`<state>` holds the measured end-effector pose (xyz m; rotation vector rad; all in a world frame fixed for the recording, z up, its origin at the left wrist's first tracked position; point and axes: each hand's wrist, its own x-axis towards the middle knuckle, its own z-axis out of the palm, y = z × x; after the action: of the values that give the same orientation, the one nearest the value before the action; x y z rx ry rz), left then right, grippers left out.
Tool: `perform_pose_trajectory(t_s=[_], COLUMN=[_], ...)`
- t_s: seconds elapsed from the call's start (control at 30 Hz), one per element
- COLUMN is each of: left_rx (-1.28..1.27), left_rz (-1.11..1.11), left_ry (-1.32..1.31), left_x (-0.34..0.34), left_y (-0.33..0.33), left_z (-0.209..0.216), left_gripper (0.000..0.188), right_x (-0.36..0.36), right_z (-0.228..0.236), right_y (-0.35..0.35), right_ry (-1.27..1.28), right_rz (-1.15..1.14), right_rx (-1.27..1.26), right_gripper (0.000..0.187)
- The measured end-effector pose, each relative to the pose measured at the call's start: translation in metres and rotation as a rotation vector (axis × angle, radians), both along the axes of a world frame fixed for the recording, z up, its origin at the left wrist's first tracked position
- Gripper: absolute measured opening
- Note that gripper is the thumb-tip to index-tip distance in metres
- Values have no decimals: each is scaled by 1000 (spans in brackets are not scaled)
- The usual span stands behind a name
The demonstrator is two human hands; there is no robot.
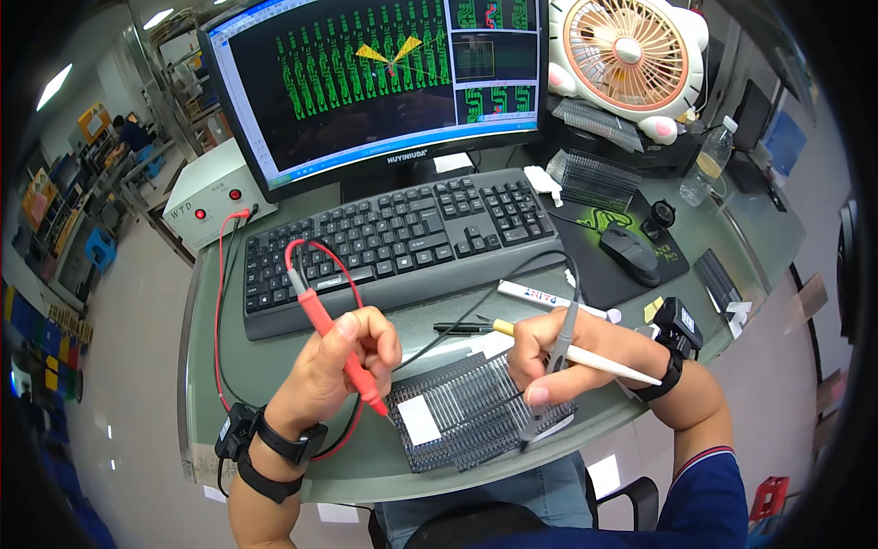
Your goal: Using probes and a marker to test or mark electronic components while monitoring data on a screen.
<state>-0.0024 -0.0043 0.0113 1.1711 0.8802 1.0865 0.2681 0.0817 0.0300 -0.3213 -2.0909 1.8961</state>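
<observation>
My left hand (315,380) is closed around a red test probe (317,314). Its tip points down to the left edge of a dark panel of slim circuit strips (476,412). A white rectangle (420,420) lies on that panel. My right hand (608,343) grips a grey-black test probe (565,331), which slants down over the panel's right part. Whether either tip touches the panel, I cannot tell. Held in the same hand, a cream pen-like stick (604,362) lies crosswise, its tapered end toward my wrist.
Beyond the panel are a black pen (460,328), a white marker (540,297) and a keyboard (393,238). A monitor (366,73) stands behind, with a white box (215,197) on its left. A mouse (629,255), bottle (709,165) and fan (626,50) are at right.
</observation>
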Motion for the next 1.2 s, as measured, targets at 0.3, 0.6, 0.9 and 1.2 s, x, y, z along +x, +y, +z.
perform_pose_trajectory(t_s=[0.3,0.6,0.9,1.2], left_rx=[-5,91,72,54], left_rz=[-298,48,167,142], left_ry=[67,-296,-560,-566], left_x=[16,-5,-18,-21], left_y=[-9,4,12,15], left_z=[11,-3,-11,-17], left_gripper=[39,29,24,22], right_x=[-38,-13,-16,-35], right_z=[40,27,59,74], right_y=[-6,-38,-37,4], right_ry=[-135,-248,-316,-341], right_rz=[-222,32,-95,-342], right_rx=[377,1199,1251,806], right_gripper=[29,54,27,25])
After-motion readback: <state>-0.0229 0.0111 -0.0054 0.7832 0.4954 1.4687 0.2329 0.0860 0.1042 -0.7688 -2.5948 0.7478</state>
